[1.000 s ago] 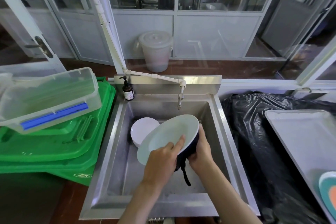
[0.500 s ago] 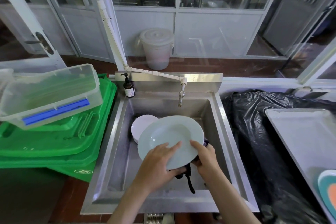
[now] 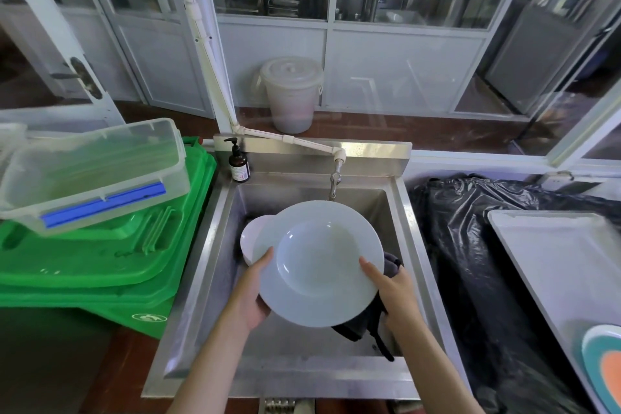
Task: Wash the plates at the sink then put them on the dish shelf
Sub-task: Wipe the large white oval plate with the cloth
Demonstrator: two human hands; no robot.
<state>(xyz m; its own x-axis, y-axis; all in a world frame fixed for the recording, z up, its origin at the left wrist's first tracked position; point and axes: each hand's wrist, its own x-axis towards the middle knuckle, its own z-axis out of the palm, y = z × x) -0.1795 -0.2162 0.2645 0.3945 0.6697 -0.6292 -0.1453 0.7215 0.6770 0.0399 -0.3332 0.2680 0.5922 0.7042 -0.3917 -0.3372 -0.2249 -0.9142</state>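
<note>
1. Nearest the camera, the left hand (image 3: 250, 299) holds the lower left rim of a pale plate (image 3: 319, 262), thumb lying on the upper face and the other fingers hidden beneath it.
2. The right hand (image 3: 391, 292) grips the plate's right rim, thumb on top, and a dark cloth (image 3: 364, 324) is bunched under that side against its palm, with a strap hanging down.
3. The plate is held face up and nearly level above the basin of the steel sink (image 3: 408, 228), just below the tap (image 3: 334, 180).
4. It looks like stiff glazed ware: fairly light, brittle if it knocks the steel, and probably slippery if wet or soapy. A two-sided rim hold with thumbs over the edge seems safest.
5. Behind it, a second white plate (image 3: 253, 235) sits in the basin, partly covered by the held one.
6. At the sink's back left corner stands a brown soap bottle (image 3: 239, 165).
7. Left of the sink are green bin lids (image 3: 100, 262) with a clear plastic box (image 3: 90, 168) on top.
</note>
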